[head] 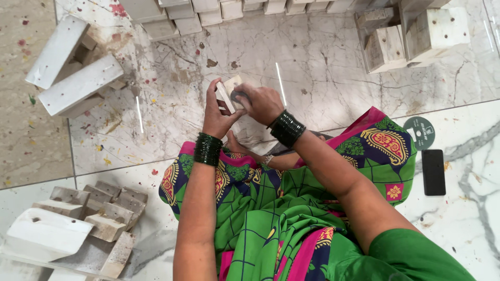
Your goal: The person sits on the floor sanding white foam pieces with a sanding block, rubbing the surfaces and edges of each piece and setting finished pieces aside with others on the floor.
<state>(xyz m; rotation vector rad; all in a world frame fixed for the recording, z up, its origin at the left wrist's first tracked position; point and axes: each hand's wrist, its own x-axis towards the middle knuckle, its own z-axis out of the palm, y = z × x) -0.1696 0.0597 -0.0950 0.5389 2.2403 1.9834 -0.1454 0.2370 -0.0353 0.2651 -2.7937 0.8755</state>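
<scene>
My left hand [216,112] grips a small pale wooden block [227,92] from its left side, holding it up above my lap. My right hand [260,103] presses a small grey pad [240,97] against the block's face; its fingers are closed over the pad. Both wrists carry stacks of dark green bangles. My lap is covered by green, pink and blue patterned cloth [271,208].
Painted white wooden blocks lie at far left [78,83], in a row along the top [208,13], at top right [411,36] and in a pile at bottom left [78,224]. A round green disc [420,132] and a black phone [433,172] rest on the marble floor at right.
</scene>
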